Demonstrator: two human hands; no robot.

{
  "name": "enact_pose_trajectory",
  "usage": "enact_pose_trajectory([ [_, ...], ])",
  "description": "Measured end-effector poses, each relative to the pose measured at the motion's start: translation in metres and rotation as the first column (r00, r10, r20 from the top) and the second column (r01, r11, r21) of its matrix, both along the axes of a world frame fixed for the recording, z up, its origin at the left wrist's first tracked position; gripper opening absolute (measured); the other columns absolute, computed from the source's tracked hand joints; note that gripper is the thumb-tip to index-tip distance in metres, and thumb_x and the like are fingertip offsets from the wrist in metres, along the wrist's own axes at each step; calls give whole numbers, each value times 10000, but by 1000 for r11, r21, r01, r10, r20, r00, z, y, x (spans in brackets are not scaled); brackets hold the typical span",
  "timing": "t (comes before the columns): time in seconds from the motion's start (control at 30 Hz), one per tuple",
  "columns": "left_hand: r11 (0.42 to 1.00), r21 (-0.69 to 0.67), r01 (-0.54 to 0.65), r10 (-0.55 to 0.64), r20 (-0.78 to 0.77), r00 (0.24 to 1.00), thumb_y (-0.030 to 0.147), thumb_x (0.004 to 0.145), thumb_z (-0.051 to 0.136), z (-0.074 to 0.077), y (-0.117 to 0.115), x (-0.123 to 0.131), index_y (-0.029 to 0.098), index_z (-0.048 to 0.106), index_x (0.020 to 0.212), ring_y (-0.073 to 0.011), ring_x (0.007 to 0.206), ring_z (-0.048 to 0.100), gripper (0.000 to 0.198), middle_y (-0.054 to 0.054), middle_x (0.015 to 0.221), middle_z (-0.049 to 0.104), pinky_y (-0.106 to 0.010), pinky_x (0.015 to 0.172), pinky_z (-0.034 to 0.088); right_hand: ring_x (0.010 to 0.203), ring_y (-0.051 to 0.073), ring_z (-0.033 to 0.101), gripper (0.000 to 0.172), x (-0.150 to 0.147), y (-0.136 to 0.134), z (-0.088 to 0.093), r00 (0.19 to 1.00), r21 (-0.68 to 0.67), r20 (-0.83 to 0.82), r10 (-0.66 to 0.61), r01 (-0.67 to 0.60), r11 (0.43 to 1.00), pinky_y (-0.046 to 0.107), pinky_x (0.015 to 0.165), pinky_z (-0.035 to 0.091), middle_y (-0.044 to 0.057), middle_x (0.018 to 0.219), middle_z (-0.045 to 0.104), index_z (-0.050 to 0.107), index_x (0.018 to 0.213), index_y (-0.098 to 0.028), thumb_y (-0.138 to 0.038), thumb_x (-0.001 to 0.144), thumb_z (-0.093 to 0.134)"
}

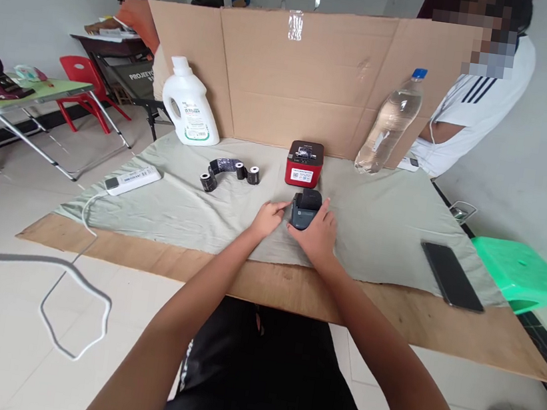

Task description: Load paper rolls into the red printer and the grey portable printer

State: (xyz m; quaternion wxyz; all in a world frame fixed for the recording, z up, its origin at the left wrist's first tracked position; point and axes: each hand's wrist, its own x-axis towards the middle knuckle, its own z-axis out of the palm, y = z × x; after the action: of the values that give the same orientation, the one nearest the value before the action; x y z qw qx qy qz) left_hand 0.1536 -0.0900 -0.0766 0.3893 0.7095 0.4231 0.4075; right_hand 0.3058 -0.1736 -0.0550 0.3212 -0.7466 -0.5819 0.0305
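A small dark grey device with a raised black lid, which looks like a portable label printer [303, 217], stands on the cloth right in front of me. My right hand [318, 235] grips it from the right and front, thumb along the near edge and fingers on the far side. On the other side, my left hand [270, 218] holds nothing; its index finger is stretched toward the printer's left edge, and I cannot tell if it touches. Just behind the printer sits a red and black box [304, 164] with a white label.
Black rolls [208, 183] with a dark strip lie left, near a power strip [133, 180] and a white detergent jug [192, 110]. A water bottle [391, 123] leans against the cardboard screen [300, 81]. A phone [451, 275] lies right, beside a green stool [521, 271]. Two people sit beyond.
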Motion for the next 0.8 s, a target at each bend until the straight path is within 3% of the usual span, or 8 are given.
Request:
enact_pose_trajectory([
  [0.1, 997, 24, 73, -75, 64, 995, 116, 798, 529, 2, -3, -1, 263, 726, 1315, -261, 1421, 557, 572, 19, 1421, 674, -441, 1310, 293, 1133, 423, 545, 1253, -1, -1, 2, 1000, 2, 8, -11, 11, 1000, 551, 992, 432, 262, 1246, 561, 143, 1618, -49, -517, 679, 829],
  [0.4, 985, -28, 173, -165, 170, 971, 146, 855, 530, 2, -5, -2, 244, 383, 1612, -214, 1543, 397, 777, -12, 1533, 573, -417, 1344, 154, 1074, 441, 575, 1275, -3, -10, 9, 998, 0, 61, 9, -9, 1000, 578, 957, 444, 277, 1206, 572, 129, 1631, -41, -537, 684, 824],
  [0.57, 963, -82, 256, -239, 176, 955, 306, 974, 478, 4, -1, 6, 238, 197, 1671, -203, 1612, 232, 755, -14, 1695, 331, -394, 1346, 114, 1057, 376, 586, 1249, -8, -15, 12, 991, -71, 131, -6, 15, 997, 506, 944, 457, 250, 1215, 584, 110, 1633, -37, -556, 724, 791],
  [0.63, 964, -81, 252, -239, 139, 961, 384, 1013, 450, 6, -1, 10, 267, 161, 1677, -218, 1625, 185, 733, 7, 1733, 230, -403, 1346, 118, 1065, 367, 588, 1240, -10, -16, 13, 988, -89, 154, 2, 12, 996, 487, 936, 463, 241, 1220, 589, 107, 1635, -37, -559, 736, 783],
  [0.8, 979, -45, 196, -195, 29, 980, 577, 1049, 359, 9, -1, 16, 331, 199, 1665, -240, 1635, 145, 682, 39, 1742, 208, -442, 1349, 95, 1188, 429, 539, 1207, -11, -13, 9, 991, -45, 134, 27, -21, 999, 541, 960, 463, 273, 1307, 550, 86, 1639, -43, -532, 763, 757],
])
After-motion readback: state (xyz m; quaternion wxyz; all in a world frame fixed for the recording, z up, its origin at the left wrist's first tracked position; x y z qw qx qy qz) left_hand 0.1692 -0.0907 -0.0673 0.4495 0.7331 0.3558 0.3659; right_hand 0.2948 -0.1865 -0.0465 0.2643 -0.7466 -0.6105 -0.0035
